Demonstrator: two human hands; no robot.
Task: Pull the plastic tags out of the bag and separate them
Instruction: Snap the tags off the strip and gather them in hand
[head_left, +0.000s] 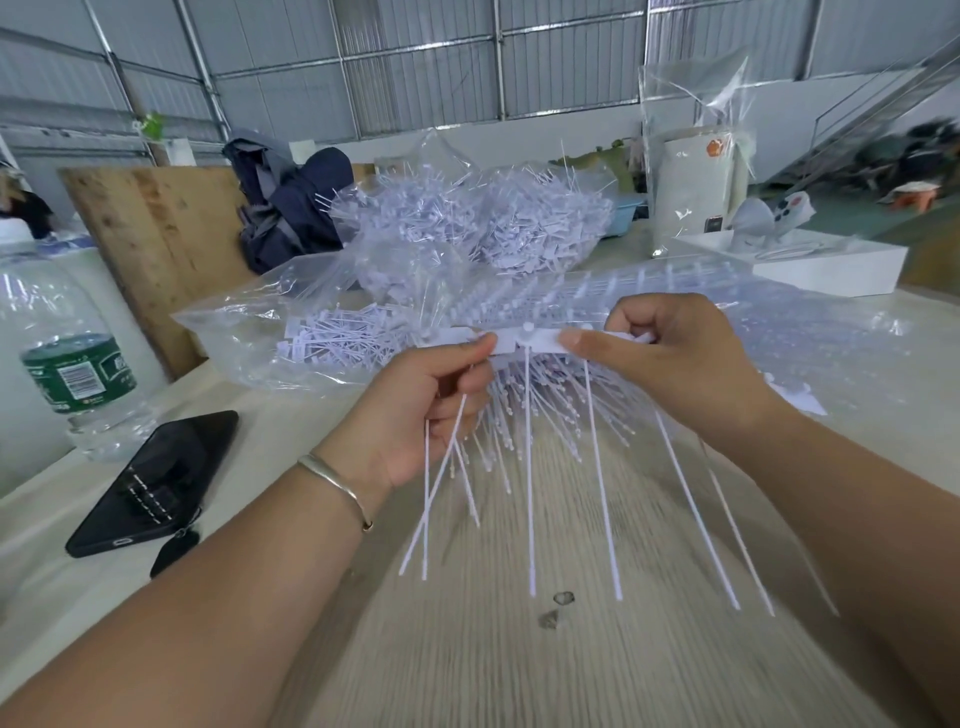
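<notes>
Both hands are raised over the pale wood-grain counter (519, 649), sharing one strip of white plastic tags (524, 340) whose flat heads are joined in a row. The left hand (415, 410) pinches the strip's left end between thumb and forefinger, and its curled lower fingers hold a few loose thin tails. The right hand (660, 364) pinches the right end, thumb on the near face, the other fingers folded behind. Long thin white tails hang from the strip, fanning down toward the counter. Just behind the hands lies a clear plastic bag (291, 332), crumpled and open, with more white tags inside it and spilling out beneath the hands. Farther back a heap of white tags (493, 223) fills more clear plastic. At the left, a black phone (156, 480) lies flat on the counter beside a clear water bottle with a green label (72, 369). A thin metal bangle (337, 486) circles the left wrist. A white box (831, 265) sits on the far right.
</notes>
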